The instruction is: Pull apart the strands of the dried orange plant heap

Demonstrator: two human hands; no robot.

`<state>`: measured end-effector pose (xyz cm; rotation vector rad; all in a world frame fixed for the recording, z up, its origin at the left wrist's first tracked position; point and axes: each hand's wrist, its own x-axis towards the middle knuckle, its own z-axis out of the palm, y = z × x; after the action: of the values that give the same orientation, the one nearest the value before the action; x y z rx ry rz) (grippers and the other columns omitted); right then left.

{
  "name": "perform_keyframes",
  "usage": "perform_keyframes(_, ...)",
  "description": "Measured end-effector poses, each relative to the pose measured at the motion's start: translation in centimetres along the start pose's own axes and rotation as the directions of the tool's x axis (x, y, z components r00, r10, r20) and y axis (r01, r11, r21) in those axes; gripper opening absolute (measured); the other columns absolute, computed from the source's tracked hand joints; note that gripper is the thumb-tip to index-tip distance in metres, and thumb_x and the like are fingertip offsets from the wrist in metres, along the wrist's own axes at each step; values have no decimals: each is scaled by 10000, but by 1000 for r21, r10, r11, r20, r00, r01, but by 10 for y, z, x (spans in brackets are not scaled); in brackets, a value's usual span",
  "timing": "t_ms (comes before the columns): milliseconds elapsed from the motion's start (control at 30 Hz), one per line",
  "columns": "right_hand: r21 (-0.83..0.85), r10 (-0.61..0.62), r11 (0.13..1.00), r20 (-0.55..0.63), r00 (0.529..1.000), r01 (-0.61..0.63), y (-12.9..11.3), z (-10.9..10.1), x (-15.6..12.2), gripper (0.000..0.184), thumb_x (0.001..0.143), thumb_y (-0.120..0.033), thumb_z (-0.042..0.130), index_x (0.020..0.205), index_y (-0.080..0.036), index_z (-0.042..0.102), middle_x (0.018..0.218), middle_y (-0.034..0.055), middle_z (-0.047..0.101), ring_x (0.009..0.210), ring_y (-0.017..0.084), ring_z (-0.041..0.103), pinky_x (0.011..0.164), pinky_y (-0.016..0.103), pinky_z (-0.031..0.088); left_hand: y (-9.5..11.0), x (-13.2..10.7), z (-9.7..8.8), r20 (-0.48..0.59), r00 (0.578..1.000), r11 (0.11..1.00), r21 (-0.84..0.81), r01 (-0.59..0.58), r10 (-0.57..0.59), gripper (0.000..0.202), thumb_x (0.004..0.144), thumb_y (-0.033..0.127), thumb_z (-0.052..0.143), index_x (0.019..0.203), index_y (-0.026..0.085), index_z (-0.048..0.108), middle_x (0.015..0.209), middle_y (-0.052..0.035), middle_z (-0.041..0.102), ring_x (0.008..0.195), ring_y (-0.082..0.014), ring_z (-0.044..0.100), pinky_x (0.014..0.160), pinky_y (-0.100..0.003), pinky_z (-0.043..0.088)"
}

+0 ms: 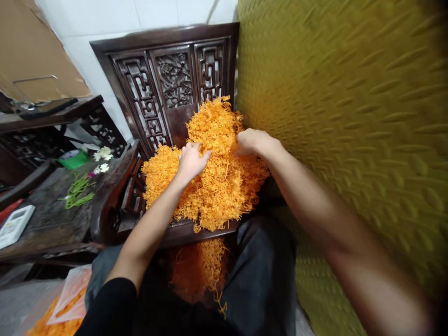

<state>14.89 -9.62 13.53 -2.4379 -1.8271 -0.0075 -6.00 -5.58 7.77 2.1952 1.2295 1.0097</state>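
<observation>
A large heap of curly orange strands (224,182) is piled on the seat of a dark carved wooden chair (115,44). What the strands are made of I cannot tell. My left hand (192,161) rests on the left part of the heap, its thumb and fingers apart. On the upper right side, my right hand (250,141) reaches into the heap. Its fingertips are hidden among the strands. More orange strands (212,261) hang below the seat's front edge, between my knees.
Close on the right stands a yellow-green wall panel (343,93) with raised marks. To the left, a dark wooden table (52,219) bears a white remote control (17,226), a green tape roll (74,159), green stems (80,190) and white flowers (102,154). A plastic bag (73,284) with orange material lies at lower left.
</observation>
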Motion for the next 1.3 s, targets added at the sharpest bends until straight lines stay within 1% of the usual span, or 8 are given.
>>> perform_keyframes(233,222,42,971,-517,855,87,21,11,-4,297,903,-190,558,1071,-136,797,1038,155,732,983,289,684,943,461,535,13,-13,57,234,958,970,137,-199,164,1034,852,715,666,1653,191,275,1741,-240,219,1612,-431,218,1267,-692,207)
perform_keyframes(433,295,82,941,-670,738,163,22,6,-3,358,891,-180,519,1136,-207,778,1132,118,664,1048,259,622,931,417,552,-9,-16,84,237,954,930,273,-248,185,752,922,455,680,1598,235,436,1775,-161,157,1628,-425,179,1265,-724,186)
perform_keyframes(600,145,-218,906,-645,732,397,24,1,-23,526,736,-28,544,1203,-190,724,1288,121,631,1222,316,558,1045,488,495,-15,-19,75,14,966,957,137,-257,258,330,993,355,607,1292,278,723,1693,-83,401,1597,-330,301,1267,-659,264)
perform_keyframes(733,113,-544,766,-411,731,633,18,9,-38,607,713,37,529,1255,-185,692,1240,99,703,1163,289,608,1032,450,502,-7,-7,60,-30,964,964,35,-264,265,212,953,243,641,1116,230,775,1400,-98,672,1359,-276,575,1198,-560,425)
perform_keyframes(900,40,-507,838,-313,803,544,19,31,-56,587,796,-10,554,1356,-161,645,1327,149,694,1219,360,578,1009,523,482,1,-25,32,-14,971,971,-22,-238,238,363,887,270,731,1245,223,706,1321,-111,657,1254,-252,616,1135,-458,488)
perform_keyframes(1000,88,-457,817,-506,732,570,22,51,-91,557,825,-16,515,1323,-222,655,1340,122,671,1227,357,553,1001,548,465,-8,-73,21,-9,981,980,39,-193,193,261,949,350,668,1173,216,681,1191,-110,680,1098,-239,651,1020,-419,536)
perform_keyframes(1100,226,-431,706,-614,661,671,15,76,-134,480,883,-61,502,1277,-280,668,1218,98,685,1119,308,593,964,513,494,-24,-120,26,211,973,977,167,-134,98,249,958,465,641,1003,224,684,1004,-98,700,962,-267,662,923,-451,551)
perform_keyframes(1300,312,-547,699,-348,762,644,-7,115,-159,466,955,-93,486,1367,-208,672,1227,144,710,1103,315,575,947,507,524,-35,-144,39,309,945,987,-149,-68,112,29,881,247,675,892,231,653,957,-45,712,933,-227,685,914,-415,570)
